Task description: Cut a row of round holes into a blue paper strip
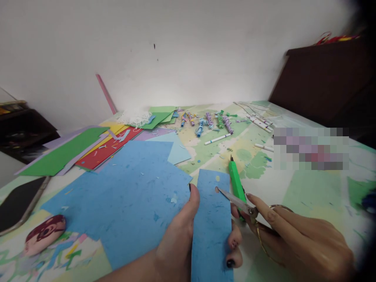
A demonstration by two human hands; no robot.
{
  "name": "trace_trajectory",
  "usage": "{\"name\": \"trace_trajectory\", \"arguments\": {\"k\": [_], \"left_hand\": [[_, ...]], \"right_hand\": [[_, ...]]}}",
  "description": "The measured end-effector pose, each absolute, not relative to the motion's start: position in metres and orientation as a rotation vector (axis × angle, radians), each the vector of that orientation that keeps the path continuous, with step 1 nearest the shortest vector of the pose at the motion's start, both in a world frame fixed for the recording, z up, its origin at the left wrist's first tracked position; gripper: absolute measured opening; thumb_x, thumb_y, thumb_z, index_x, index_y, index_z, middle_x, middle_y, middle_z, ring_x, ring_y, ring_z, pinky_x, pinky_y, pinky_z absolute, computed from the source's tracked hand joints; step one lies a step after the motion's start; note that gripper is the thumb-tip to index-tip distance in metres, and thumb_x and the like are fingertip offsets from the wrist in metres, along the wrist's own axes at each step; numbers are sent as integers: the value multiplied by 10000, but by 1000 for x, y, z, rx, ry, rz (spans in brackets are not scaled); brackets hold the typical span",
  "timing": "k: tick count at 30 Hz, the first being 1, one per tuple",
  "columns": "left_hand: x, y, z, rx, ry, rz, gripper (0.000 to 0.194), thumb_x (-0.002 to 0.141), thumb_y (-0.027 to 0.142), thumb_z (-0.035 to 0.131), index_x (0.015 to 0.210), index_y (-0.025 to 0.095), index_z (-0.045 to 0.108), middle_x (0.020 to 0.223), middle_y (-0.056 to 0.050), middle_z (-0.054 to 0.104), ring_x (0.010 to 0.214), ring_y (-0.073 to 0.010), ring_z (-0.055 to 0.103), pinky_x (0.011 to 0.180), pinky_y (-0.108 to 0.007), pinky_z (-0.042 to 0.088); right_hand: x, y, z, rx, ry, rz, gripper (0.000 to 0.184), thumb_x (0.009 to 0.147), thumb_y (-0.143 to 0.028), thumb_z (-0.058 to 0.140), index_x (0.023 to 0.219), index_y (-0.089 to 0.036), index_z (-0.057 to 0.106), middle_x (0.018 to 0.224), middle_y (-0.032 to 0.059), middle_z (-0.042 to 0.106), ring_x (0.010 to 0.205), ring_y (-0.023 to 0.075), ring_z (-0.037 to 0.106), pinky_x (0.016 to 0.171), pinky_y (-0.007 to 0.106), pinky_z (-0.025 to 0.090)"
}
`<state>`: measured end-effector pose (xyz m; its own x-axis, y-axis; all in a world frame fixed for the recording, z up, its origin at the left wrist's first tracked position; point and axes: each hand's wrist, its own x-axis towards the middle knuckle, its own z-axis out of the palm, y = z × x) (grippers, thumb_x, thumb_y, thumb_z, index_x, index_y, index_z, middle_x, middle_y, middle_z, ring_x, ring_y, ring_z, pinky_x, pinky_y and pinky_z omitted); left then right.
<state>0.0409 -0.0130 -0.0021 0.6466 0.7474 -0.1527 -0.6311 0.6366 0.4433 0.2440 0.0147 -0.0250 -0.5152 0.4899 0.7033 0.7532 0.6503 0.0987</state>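
Observation:
My left hand [179, 243] grips a narrow strip of blue paper [212, 219], thumb on top and fingers curled under its right edge. My right hand [302, 239] holds gold-handled scissors [243, 205], whose blades point left and touch the strip's upper right edge near a small hole. A green marker [235, 180] lies on the table just behind the scissors. A large blue sheet [129, 196] lies flat to the left of the strip.
Green, red, yellow and lilac sheets [85, 149] are stacked at the left. Rolled paper pieces [205, 121] and white pens [219, 138] lie further back. A dark phone [20, 203] and a painted stone [44, 233] sit at the left edge. A white wall stands behind.

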Motion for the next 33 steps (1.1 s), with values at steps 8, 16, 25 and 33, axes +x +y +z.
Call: {"name": "trace_trajectory", "arguments": {"k": [8,16,25,33], "left_hand": [[40,-12,0,371,424,815,735,752,791,243,931,137,528,656,-21,492,530,-124,441,593,-269,260],[39,-11,-1,377,470,787,799,711,831,220,936,133,537,643,-23,494,531,-134,460,589,-268,271],[42,-12,-4,386,448,769,817,741,805,190,944,100,550,631,-33,484,522,-134,466,579,-266,282],[40,-12,-3,376,410,757,846,734,813,159,949,93,547,630,-35,484,515,-134,468,565,-262,277]], "right_hand": [[246,21,-29,-1013,-2175,-568,301,862,-296,517,1128,-187,607,612,-21,610,410,75,485,406,238,271],[240,23,-18,-929,-2208,-594,266,865,-192,453,1053,-144,635,531,-32,561,390,66,466,392,234,260],[242,22,-21,-927,-2208,-607,257,893,-194,463,1109,-155,599,532,-54,537,422,60,504,423,224,301],[248,20,-29,-953,-2246,-541,312,893,-220,488,1196,-170,543,615,-33,582,464,71,519,439,227,320]]}}
